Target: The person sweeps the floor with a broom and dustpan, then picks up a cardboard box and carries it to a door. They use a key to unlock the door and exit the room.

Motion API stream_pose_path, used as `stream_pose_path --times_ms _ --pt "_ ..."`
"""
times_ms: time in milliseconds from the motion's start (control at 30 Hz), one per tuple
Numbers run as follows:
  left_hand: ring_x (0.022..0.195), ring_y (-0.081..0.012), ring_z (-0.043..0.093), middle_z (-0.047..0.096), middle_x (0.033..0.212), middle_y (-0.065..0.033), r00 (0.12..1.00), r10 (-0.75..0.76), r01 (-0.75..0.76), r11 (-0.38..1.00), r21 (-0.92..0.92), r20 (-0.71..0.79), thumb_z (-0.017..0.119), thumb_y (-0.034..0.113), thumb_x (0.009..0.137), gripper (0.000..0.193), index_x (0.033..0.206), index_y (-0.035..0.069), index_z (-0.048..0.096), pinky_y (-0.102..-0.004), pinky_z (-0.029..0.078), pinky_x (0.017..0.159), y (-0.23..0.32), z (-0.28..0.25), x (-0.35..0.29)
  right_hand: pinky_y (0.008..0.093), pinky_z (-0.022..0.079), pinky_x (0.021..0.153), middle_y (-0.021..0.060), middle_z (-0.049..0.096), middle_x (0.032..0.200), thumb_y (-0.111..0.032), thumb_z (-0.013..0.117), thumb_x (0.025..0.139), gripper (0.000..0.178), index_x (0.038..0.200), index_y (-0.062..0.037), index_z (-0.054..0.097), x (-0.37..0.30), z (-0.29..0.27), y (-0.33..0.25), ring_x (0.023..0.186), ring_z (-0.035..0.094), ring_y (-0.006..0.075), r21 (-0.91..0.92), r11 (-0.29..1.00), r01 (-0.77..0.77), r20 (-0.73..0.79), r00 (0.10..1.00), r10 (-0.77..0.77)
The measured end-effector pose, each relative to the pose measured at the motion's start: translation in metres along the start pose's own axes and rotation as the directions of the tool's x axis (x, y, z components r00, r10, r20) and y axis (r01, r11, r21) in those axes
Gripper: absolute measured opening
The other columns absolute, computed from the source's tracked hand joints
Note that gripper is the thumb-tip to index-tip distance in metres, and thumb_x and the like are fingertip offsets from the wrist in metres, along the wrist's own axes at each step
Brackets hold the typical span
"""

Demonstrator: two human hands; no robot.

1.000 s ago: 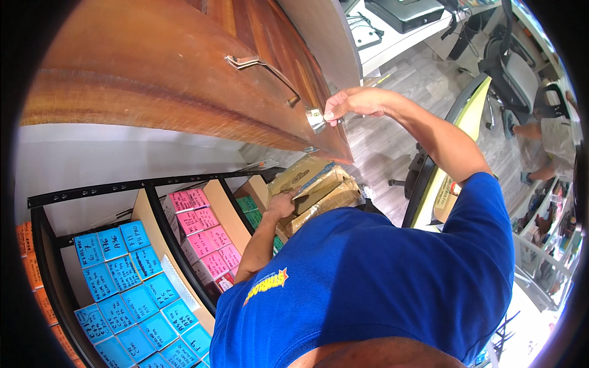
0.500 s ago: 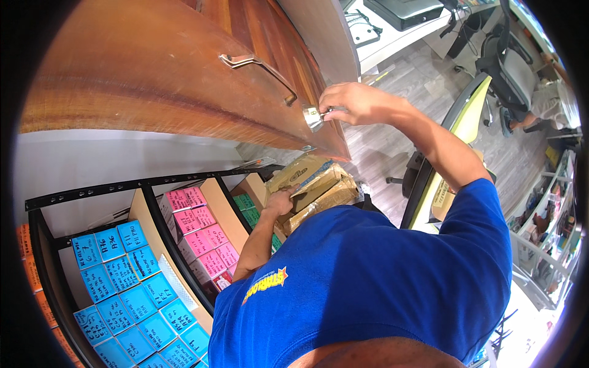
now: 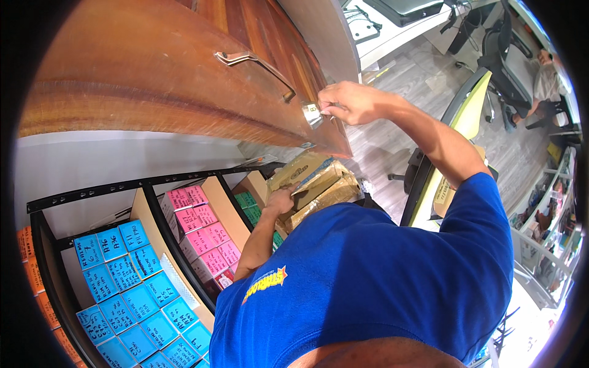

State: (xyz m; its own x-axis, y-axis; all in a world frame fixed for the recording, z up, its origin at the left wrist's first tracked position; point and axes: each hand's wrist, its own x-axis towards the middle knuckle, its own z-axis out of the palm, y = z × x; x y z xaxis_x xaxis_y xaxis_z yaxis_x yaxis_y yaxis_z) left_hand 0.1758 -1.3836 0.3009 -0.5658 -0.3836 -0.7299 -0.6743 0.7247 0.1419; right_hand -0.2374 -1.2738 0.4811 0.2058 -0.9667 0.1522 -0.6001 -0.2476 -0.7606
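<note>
My right hand [image 3: 351, 103] is at the edge of a brown wooden door [image 3: 159, 73], its thumb and fingers pinched together right beside a shiny metal lock plate [image 3: 312, 115]. What sits between those fingertips is too small to make out. A metal pull handle [image 3: 264, 69] is fixed to the door left of the lock. Lower down, my left hand [image 3: 281, 202] grips the side of a worn cardboard box [image 3: 300, 172] covered in brown tape. The box is close against the front of my blue shirt, which hides its near part.
At left stands a black-framed shelf [image 3: 153, 182] with rows of blue boxes [image 3: 138, 303], pink boxes [image 3: 205, 233] and green boxes [image 3: 250, 208]. Right of me is a yellow-green edged panel [image 3: 469, 113]. Beyond it, a person [image 3: 546, 86] is near an office chair [image 3: 509, 67].
My right hand stays at the lock with its fingers turned slightly. The left hand and the cardboard box hold nearly the same place. The person far right has shifted.
</note>
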Motion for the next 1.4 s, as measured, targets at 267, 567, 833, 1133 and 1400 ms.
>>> stream_pose_path --times_ms 267,567,833,1133,1400 --pt "0.125 -0.0376 0.06 0.061 0.14 -0.0211 1.0 0.001 -0.001 1.0 -0.001 0.013 0.051 0.013 0.091 0.07 0.158 0.027 0.04 -0.0449 0.046 0.11 -0.001 -0.002 -0.002 0.0466 0.045 0.075 0.0171 0.061 0.083 -0.009 0.06 0.094 0.01 0.094 0.0005 0.061 -0.004 -0.003 0.011 0.082 0.059 0.039 0.127 0.991 0.029 -0.005 1.0 -0.028" --pt "0.118 -0.0395 0.064 0.067 0.129 -0.0228 1.0 -0.008 0.007 0.999 0.045 0.02 0.051 0.015 0.091 0.07 0.158 0.031 0.039 -0.0458 0.05 0.105 0.0 -0.006 0.004 0.0429 0.047 0.074 0.0178 0.067 0.091 -0.012 0.061 0.093 0.013 0.091 0.0006 0.061 -0.004 -0.002 0.014 0.086 0.064 0.0339 -0.054 0.976 0.212 -0.095 0.972 -0.216" --pt "0.118 -0.0399 0.063 0.066 0.13 -0.0223 0.999 0.027 -0.026 1.0 0.006 -0.031 0.051 0.014 0.089 0.069 0.156 0.031 0.044 -0.0462 0.049 0.105 -0.016 0.011 0.011 0.0336 0.05 0.066 0.005 0.061 0.07 -0.018 0.062 0.097 0.018 0.09 -0.0028 0.056 -0.016 -0.032 0.017 0.068 0.062 0.0172 0.577 0.8 -0.163 0.129 0.986 0.108" --pt "0.121 -0.0375 0.063 0.065 0.137 -0.0146 0.993 0.11 -0.11 0.994 -0.012 -0.03 0.056 0.021 0.088 0.056 0.143 0.031 0.061 -0.046 0.051 0.102 -0.061 -0.04 0.024 0.03 0.047 0.066 0.0045 0.062 0.088 -0.024 0.064 0.103 0.022 0.11 -0.0035 0.06 -0.019 -0.016 -0.145 0.079 0.061 0.0135 0.459 0.872 0.168 0.198 0.938 -0.285" --pt "0.114 -0.0394 0.066 0.071 0.123 -0.0183 0.984 0.14 -0.148 0.986 -0.074 -0.108 0.059 0.021 0.083 0.047 0.128 0.024 0.072 -0.0465 0.053 0.097 -0.125 -0.14 0.052 0.0242 0.04 0.056 -0.0022 0.056 0.077 -0.018 0.063 0.103 0.011 0.105 -0.0075 0.059 0.109 0.144 -0.177 0.063 0.05 0.0053 0.76 0.616 -0.208 0.156 0.978 0.137"
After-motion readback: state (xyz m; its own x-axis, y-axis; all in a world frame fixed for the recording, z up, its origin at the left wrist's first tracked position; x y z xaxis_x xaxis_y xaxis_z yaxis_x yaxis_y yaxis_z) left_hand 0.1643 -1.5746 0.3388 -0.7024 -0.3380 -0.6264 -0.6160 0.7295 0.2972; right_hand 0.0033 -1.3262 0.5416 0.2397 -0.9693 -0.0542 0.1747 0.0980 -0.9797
